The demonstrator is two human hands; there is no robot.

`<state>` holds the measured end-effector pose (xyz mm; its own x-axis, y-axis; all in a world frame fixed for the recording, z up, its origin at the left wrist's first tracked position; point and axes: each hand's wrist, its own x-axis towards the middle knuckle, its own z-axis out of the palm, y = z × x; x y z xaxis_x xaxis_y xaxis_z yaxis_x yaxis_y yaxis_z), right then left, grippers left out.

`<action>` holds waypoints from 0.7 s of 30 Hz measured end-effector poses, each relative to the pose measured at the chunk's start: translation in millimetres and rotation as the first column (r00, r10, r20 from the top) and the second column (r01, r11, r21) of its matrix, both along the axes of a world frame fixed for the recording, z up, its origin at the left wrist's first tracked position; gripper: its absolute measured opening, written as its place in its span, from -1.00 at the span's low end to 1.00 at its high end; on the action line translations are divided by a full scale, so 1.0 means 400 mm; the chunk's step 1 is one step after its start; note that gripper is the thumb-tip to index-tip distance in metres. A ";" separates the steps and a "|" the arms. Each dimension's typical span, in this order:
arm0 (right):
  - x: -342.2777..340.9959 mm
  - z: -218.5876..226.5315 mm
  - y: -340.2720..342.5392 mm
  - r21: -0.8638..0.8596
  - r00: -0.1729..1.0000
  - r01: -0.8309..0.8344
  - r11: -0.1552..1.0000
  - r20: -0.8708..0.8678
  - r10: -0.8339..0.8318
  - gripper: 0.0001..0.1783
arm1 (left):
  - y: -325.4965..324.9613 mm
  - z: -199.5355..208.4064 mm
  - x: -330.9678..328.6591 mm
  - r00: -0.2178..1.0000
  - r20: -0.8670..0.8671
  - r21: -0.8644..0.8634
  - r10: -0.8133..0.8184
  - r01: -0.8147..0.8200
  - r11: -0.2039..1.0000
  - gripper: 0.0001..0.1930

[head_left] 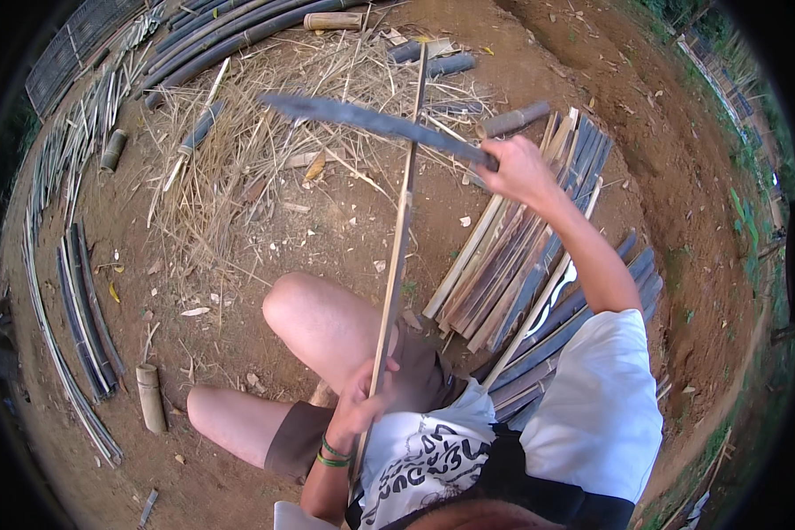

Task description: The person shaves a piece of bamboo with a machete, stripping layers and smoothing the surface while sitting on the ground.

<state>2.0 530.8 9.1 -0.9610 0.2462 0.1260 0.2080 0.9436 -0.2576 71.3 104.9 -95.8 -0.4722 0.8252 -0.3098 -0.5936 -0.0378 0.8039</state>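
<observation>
My right hand (523, 173) is wrapped round the handle of a long dark machete (353, 117), out in front of me to the right. Its blade points left and crosses the upper part of a long, thin bamboo strip (401, 231). Whether the edge bites into the strip or only rests against it, I cannot tell. Close to my body, my left hand (360, 402) is closed around the lower part of the strip. The strip slants up and away past my bent knee (300, 305). Below my left hand its lower end runs beside my shirt.
A bundle of split bamboo slats (512, 265) lies to my right, with darker pieces (574, 340) nearer me. Shavings (230, 168) litter the ground ahead. Long bamboo poles (230, 53) lie at the far left; dark strips (84, 309) and a short bamboo piece (150, 397) lie left.
</observation>
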 end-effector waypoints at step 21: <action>-0.131 0.036 0.140 0.185 0.999 0.040 0.982 -0.030 -0.035 -0.83 | -0.021 -0.008 0.014 0.999 -0.025 -0.033 -0.040 0.040 0.999 -0.54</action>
<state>-50.6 586.8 23.5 -0.9470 0.2524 0.1986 0.2400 0.9671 -0.0846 76.8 96.4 -98.9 -0.4471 0.8333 -0.3251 -0.5735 0.0120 0.8192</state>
